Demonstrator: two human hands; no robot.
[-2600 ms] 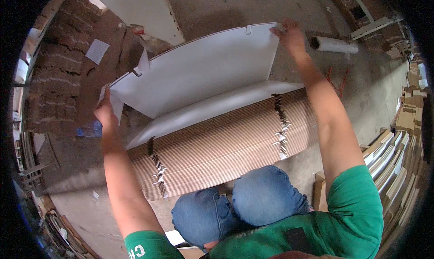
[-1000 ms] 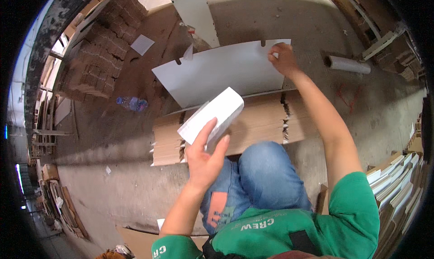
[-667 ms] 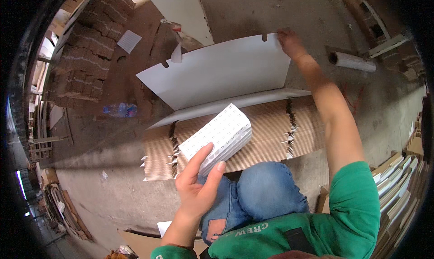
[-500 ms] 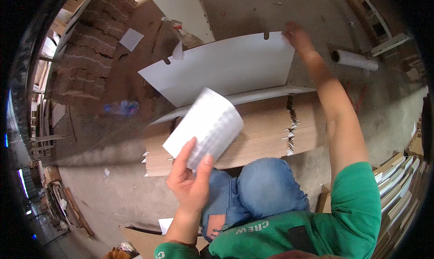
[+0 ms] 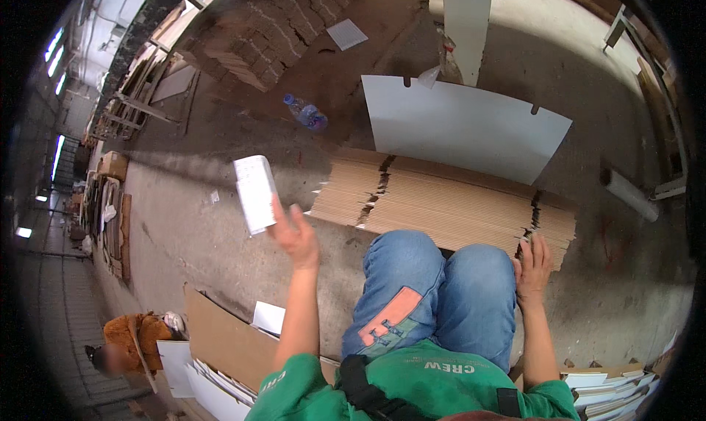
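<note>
A printed white paper (image 5: 255,193) is pinched in my left hand (image 5: 296,238), out to the left of my knees and clear of the stack. My right hand (image 5: 533,268) lies with its fingers against the near edge of a stack of flat cardboard sheets (image 5: 448,200), close to its right end. The stack shows many brown corrugated edges, with dark ragged slots in two places. From its far side a white cardboard panel (image 5: 463,127) stands up, tilted back, with two small notches along its top edge.
A plastic bottle (image 5: 305,112) lies beyond the stack's left end. Brown stacked cardboard (image 5: 257,35), a pale post (image 5: 467,31) and a plastic-wrapped roll (image 5: 630,193) stand around. Cardboard sheets (image 5: 220,311) lean behind me at left, near a person in orange (image 5: 136,340).
My right hand has left the white panel's upper right corner and come down to the stack's near edge. My left hand has carried the paper leftward. The view has turned left.
</note>
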